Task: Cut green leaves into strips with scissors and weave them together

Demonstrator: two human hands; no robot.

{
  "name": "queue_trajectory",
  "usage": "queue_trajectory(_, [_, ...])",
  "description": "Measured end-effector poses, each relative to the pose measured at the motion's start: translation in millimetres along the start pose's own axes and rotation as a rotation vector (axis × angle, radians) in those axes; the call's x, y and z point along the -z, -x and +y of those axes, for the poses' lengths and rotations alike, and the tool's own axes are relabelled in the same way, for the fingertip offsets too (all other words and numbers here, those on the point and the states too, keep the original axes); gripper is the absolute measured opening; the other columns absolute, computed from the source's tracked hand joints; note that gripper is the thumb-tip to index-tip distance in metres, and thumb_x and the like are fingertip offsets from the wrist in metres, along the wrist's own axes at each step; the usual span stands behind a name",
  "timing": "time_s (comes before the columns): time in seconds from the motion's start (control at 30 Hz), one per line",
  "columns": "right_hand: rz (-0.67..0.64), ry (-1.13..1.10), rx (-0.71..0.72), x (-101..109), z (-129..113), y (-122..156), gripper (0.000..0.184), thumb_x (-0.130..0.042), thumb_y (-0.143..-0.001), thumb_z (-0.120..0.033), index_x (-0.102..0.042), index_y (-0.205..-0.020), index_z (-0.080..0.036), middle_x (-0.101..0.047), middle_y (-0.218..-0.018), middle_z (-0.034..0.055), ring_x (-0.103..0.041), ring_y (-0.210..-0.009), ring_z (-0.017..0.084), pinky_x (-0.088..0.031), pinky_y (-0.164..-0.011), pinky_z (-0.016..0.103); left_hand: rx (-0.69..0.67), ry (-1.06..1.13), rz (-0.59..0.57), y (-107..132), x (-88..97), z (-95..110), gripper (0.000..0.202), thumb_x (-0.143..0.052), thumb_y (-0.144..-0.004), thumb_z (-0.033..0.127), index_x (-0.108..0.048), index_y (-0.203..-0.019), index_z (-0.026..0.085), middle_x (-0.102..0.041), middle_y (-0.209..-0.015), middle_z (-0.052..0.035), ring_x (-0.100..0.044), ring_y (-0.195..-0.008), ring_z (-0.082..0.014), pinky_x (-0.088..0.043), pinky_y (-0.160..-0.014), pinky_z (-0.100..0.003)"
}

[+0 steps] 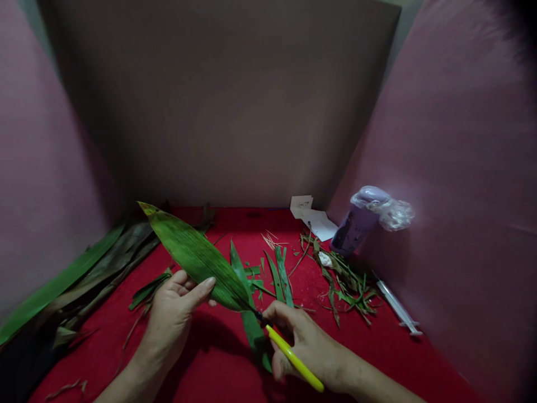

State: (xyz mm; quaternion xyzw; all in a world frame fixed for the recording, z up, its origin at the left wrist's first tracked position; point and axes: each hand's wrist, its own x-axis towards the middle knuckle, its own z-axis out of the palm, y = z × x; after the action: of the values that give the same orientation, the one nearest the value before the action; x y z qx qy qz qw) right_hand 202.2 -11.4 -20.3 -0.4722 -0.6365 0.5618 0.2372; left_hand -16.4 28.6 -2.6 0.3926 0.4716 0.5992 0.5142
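My left hand (174,305) pinches a long green leaf (191,253) near its lower end, thumb on top, and holds it tilted up to the left above the red cloth (218,358). My right hand (304,341) is closed round a yellow-handled cutting tool (293,358). Its dark tip (259,317) touches the leaf's narrow end. A second green leaf strip (251,324) lies on the cloth under both hands.
A pile of long leaves (79,274) lies at the left. Cut strips and scraps (344,282) are scattered at centre and right. At the right stand a purple bottle (356,224), white paper (312,215) and a clear syringe (396,308). Cardboard walls (222,106) enclose the space.
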Motion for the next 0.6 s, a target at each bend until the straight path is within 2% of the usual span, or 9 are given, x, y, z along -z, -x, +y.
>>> queue_trajectory(0.23, [0.011, -0.047, -0.012, -1, 9, -2, 0.037, -0.072, -0.059, -0.019, -0.049, -0.087, -0.02, -0.057, -0.057, -0.0082, -0.051, -0.049, 0.007, -0.03, -0.045, 0.017, 0.012, -0.008, 0.015, 2, -0.3, 1, 0.032, -0.077, -0.055, 0.021, -0.061, -0.082, 0.013, -0.068, -0.076, -0.0042, -0.062, -0.058, -0.0157, -0.052, -0.048, -0.025])
queue_trajectory(0.43, [0.007, -0.275, 0.014, -9, 15, -6, 0.04, -0.076, -0.052, -0.018, -0.048, -0.08, -0.019, -0.056, -0.059, -0.0087, -0.048, -0.045, 0.005, -0.031, -0.042, 0.015, 0.027, 0.0, 0.047, 2, -4.1, 3, 0.035, -0.079, -0.05, 0.021, -0.061, -0.079, 0.013, -0.067, -0.068, -0.0014, -0.061, -0.055, -0.0149, -0.052, -0.047, -0.025])
queue_trajectory(0.6, [-0.015, -0.382, 0.013, -13, 15, -8, 0.037, -0.076, -0.051, -0.019, -0.049, -0.076, -0.018, -0.057, -0.058, -0.0078, -0.048, -0.044, 0.006, -0.034, -0.043, 0.016, 0.021, 0.0, 0.022, 1, -1.9, 1, 0.034, -0.078, -0.053, 0.02, -0.06, -0.081, 0.014, -0.067, -0.07, -0.0017, -0.061, -0.055, -0.0148, -0.052, -0.047, -0.025])
